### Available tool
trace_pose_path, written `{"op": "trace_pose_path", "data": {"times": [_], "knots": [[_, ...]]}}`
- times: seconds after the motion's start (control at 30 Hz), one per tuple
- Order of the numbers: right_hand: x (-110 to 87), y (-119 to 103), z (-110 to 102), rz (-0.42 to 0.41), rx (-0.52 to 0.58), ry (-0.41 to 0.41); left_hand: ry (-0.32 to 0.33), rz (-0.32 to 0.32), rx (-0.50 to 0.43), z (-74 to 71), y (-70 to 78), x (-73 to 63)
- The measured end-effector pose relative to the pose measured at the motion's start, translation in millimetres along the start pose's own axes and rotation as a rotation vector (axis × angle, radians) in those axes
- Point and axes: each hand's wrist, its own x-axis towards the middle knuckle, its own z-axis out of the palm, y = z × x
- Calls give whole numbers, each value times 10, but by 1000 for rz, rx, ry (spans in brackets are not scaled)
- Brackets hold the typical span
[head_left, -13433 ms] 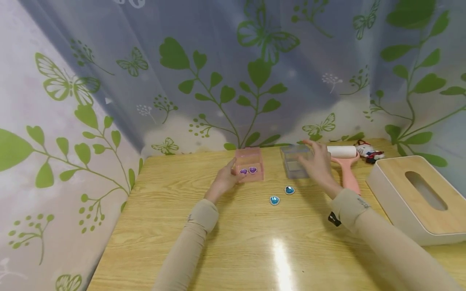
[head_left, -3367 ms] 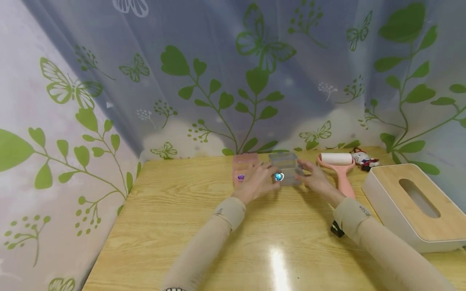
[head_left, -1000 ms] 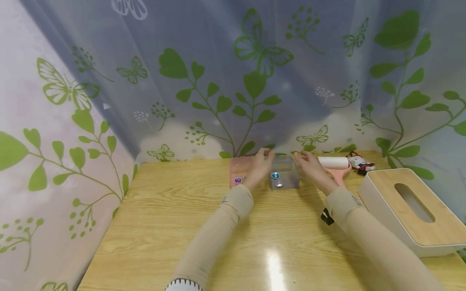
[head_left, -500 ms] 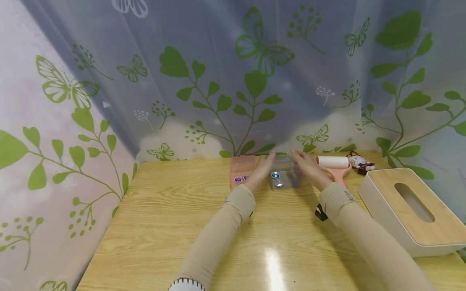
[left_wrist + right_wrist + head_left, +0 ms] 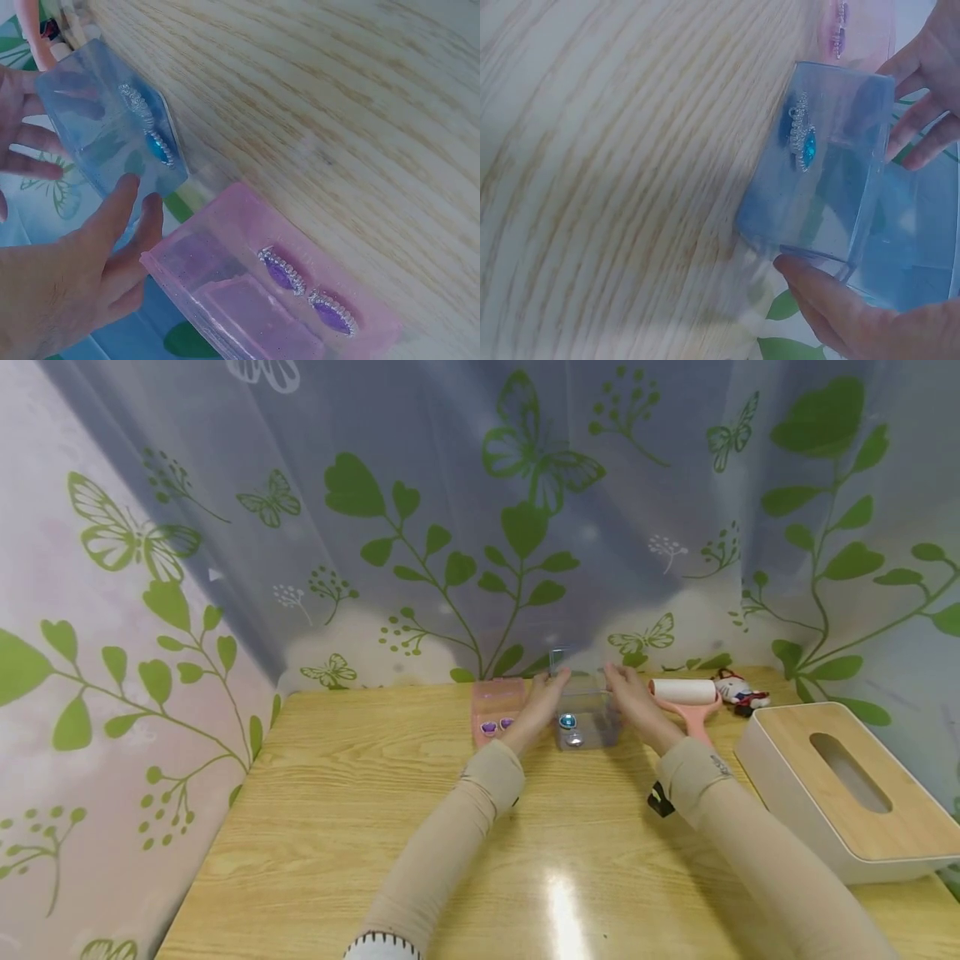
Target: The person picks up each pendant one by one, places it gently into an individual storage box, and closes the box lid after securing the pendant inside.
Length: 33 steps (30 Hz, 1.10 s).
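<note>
A clear plastic box (image 5: 588,731) stands near the back of the table with its hinged lid (image 5: 562,662) tilted up behind it. Inside lie two heart-shaped gems with beaded rims; the blue gem (image 5: 567,722) shows its face. My left hand (image 5: 538,708) reaches along the box's left side, fingers extended at the lid. On the other side my right hand (image 5: 636,703) mirrors it, its thumb right at the box's corner in the right wrist view. Left of the clear box is an open pink box (image 5: 225,255) holding two purple heart gems (image 5: 281,271).
To the right lie a pink-handled lint roller (image 5: 686,693) and a small plush doll (image 5: 738,692). A tissue box (image 5: 847,785) with a wooden top stands at the right edge. A patterned curtain (image 5: 435,610) hangs behind the table.
Both blue gems went from the table into the clear box, which moved left beside the pink one. Within the last half second its lid has swung upward between my hands.
</note>
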Motion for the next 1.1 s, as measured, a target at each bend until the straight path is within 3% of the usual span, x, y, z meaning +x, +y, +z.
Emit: {"op": "trace_pose_path", "data": {"times": [0.27,0.43,0.83,1.1], "knots": [[-17,-28,38,3,9,33,51,74,16,36,-21,11],[-56,-38,31,-5,-9,10,64,93,66,18,-56,16],[-172,35,-25,-124,-326,94,21,110,138,-82,-52,-77],[-266,144,-43,-285,-449,57,-33,229,352,-162,-104,-113]]}}
